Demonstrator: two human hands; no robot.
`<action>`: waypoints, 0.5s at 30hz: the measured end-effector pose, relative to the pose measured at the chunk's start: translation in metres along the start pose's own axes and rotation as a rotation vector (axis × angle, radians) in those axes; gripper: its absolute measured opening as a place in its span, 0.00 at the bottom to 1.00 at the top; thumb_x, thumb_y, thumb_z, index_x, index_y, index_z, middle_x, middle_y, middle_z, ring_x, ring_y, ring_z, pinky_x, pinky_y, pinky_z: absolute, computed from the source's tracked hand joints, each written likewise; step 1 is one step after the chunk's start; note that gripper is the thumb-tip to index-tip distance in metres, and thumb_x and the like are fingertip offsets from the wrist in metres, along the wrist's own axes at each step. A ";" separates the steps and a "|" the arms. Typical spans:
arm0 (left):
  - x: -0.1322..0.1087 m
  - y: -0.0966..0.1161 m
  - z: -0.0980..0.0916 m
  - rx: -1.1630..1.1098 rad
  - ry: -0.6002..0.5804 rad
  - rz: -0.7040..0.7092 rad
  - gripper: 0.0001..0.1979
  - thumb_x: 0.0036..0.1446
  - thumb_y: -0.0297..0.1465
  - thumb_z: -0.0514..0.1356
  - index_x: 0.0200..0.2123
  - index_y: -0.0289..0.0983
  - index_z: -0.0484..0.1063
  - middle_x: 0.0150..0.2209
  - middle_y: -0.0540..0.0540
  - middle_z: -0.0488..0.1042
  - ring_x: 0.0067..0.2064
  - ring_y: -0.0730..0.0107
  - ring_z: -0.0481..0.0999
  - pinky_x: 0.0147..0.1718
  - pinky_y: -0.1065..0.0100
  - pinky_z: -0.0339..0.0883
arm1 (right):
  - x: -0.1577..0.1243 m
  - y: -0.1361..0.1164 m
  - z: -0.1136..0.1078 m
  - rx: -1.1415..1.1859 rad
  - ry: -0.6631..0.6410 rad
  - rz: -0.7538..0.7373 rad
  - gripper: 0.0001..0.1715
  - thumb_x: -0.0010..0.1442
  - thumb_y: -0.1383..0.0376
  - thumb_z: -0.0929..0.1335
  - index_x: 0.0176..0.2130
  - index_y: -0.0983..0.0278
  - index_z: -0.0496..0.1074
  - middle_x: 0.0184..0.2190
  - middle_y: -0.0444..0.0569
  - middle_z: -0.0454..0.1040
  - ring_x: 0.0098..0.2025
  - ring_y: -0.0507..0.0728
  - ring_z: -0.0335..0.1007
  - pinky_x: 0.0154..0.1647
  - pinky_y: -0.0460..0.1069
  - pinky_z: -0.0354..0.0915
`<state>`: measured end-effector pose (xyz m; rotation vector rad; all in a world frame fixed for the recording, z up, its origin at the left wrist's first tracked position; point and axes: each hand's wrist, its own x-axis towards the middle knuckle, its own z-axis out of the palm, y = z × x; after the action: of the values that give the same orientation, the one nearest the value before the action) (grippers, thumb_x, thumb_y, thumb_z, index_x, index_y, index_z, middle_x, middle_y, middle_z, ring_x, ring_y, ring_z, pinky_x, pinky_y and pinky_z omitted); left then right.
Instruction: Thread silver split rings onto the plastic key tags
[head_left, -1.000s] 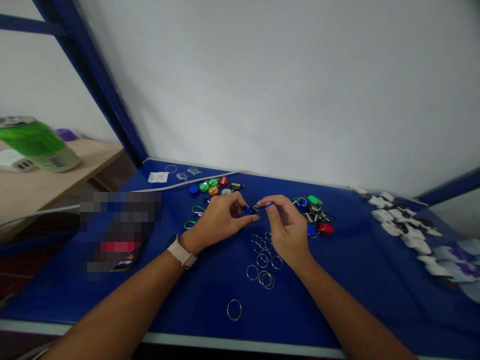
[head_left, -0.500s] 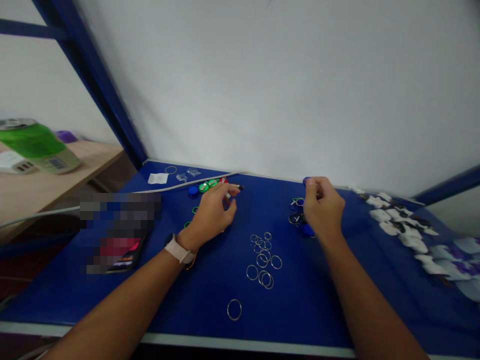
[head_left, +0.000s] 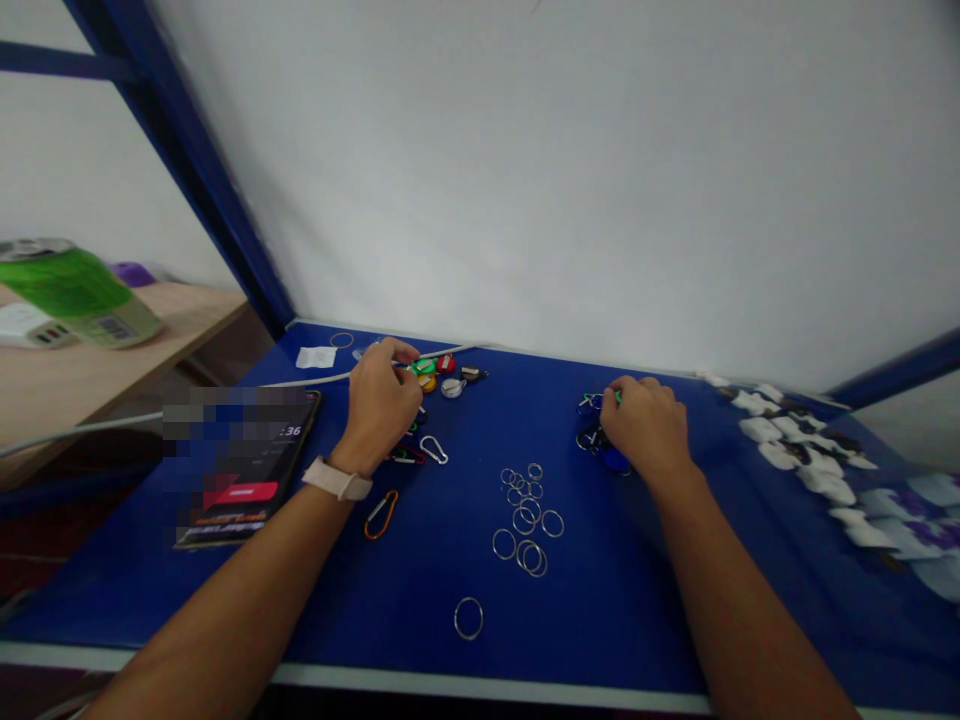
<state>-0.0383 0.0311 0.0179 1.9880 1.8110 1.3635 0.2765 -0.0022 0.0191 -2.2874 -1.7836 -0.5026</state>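
My left hand is over the back left of the blue table, thumb and fingers curled at the left end of the coloured round pieces, such as a green one and a red one. What it grips, if anything, is hidden. Just below it lie a silver carabiner and an orange carabiner. My right hand has its fingers pinched together at a small pile with a blue piece; a bit of green shows at its fingertips. Several metal rings lie between my hands.
A phone, partly pixelated, lies at the left, with a white cable behind it. White wrapped pieces line the right side. A green can stands on the wooden surface at far left. A wall rises behind.
My left hand has moved left and slightly back, uncovering carabiners and round pieces. My right hand has lowered to the pile, and the blue piece at its fingertips no longer shows there.
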 end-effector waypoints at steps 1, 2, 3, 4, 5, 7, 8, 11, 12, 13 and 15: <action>0.000 -0.002 0.001 0.002 -0.003 0.017 0.13 0.48 0.17 0.55 0.34 0.37 0.70 0.36 0.43 0.77 0.38 0.60 0.75 0.40 0.58 0.70 | -0.001 -0.001 0.002 0.022 0.043 -0.014 0.19 0.63 0.62 0.61 0.43 0.69 0.77 0.40 0.64 0.75 0.41 0.67 0.68 0.38 0.57 0.60; 0.000 -0.005 0.003 0.002 -0.009 0.036 0.12 0.48 0.18 0.55 0.34 0.37 0.70 0.36 0.43 0.77 0.37 0.60 0.75 0.39 0.58 0.70 | -0.002 -0.001 0.003 0.044 0.085 -0.031 0.19 0.62 0.62 0.61 0.44 0.69 0.76 0.40 0.65 0.74 0.41 0.67 0.67 0.38 0.58 0.60; 0.000 -0.006 0.004 0.002 -0.017 0.056 0.11 0.48 0.18 0.56 0.34 0.37 0.70 0.35 0.43 0.77 0.36 0.61 0.74 0.39 0.58 0.70 | -0.003 -0.003 0.004 0.065 0.122 -0.050 0.19 0.62 0.63 0.61 0.44 0.70 0.76 0.40 0.65 0.74 0.42 0.67 0.66 0.39 0.58 0.59; 0.000 -0.008 0.006 0.002 -0.027 0.073 0.11 0.49 0.18 0.57 0.34 0.37 0.70 0.35 0.43 0.77 0.36 0.61 0.74 0.38 0.58 0.70 | -0.004 -0.005 0.005 0.085 0.155 -0.071 0.19 0.62 0.63 0.61 0.44 0.69 0.75 0.40 0.65 0.74 0.42 0.67 0.66 0.39 0.59 0.59; -0.001 -0.008 0.007 0.002 -0.044 0.090 0.10 0.50 0.19 0.57 0.34 0.37 0.71 0.35 0.43 0.76 0.35 0.62 0.74 0.38 0.58 0.71 | -0.005 -0.007 0.006 0.107 0.184 -0.093 0.18 0.62 0.63 0.61 0.44 0.69 0.75 0.40 0.64 0.73 0.42 0.67 0.65 0.40 0.59 0.58; -0.002 -0.008 0.010 0.004 -0.102 0.132 0.08 0.52 0.20 0.57 0.35 0.37 0.72 0.35 0.43 0.77 0.36 0.62 0.74 0.40 0.58 0.71 | -0.007 -0.013 0.006 0.160 0.219 -0.146 0.18 0.61 0.65 0.61 0.44 0.68 0.75 0.41 0.63 0.73 0.42 0.67 0.65 0.41 0.59 0.57; -0.004 -0.007 0.011 0.004 -0.138 0.159 0.08 0.54 0.21 0.57 0.36 0.36 0.73 0.36 0.43 0.77 0.38 0.61 0.75 0.42 0.57 0.71 | -0.009 -0.017 0.005 0.189 0.222 -0.176 0.17 0.61 0.66 0.61 0.45 0.68 0.74 0.42 0.62 0.73 0.43 0.67 0.65 0.42 0.59 0.57; -0.008 -0.004 0.014 0.006 -0.231 0.279 0.11 0.57 0.21 0.57 0.42 0.35 0.74 0.41 0.41 0.77 0.45 0.59 0.76 0.49 0.54 0.70 | -0.014 -0.029 0.001 0.276 0.186 -0.287 0.18 0.59 0.70 0.61 0.46 0.66 0.73 0.44 0.60 0.73 0.46 0.66 0.65 0.47 0.59 0.56; -0.010 -0.004 0.014 0.014 -0.255 0.317 0.12 0.57 0.21 0.57 0.44 0.35 0.74 0.44 0.41 0.77 0.48 0.58 0.75 0.51 0.53 0.69 | -0.016 -0.033 0.000 0.299 0.169 -0.323 0.19 0.58 0.71 0.61 0.47 0.66 0.73 0.45 0.59 0.73 0.47 0.67 0.65 0.48 0.59 0.56; -0.011 -0.004 0.015 0.027 -0.284 0.351 0.14 0.57 0.21 0.57 0.47 0.35 0.73 0.46 0.40 0.77 0.50 0.57 0.75 0.53 0.53 0.68 | -0.019 -0.037 -0.002 0.320 0.150 -0.356 0.19 0.58 0.72 0.61 0.47 0.66 0.72 0.45 0.59 0.73 0.47 0.67 0.65 0.49 0.59 0.56; -0.014 -0.005 0.016 0.067 -0.342 0.407 0.17 0.58 0.22 0.57 0.50 0.33 0.72 0.49 0.38 0.77 0.52 0.54 0.74 0.54 0.51 0.67 | -0.023 -0.045 -0.005 0.366 0.121 -0.410 0.19 0.57 0.72 0.61 0.47 0.66 0.72 0.46 0.58 0.73 0.48 0.66 0.65 0.51 0.60 0.56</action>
<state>-0.0289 0.0284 -0.0016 2.5389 1.3708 0.9653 0.2274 -0.0135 0.0121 -1.6260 -2.0847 -0.3307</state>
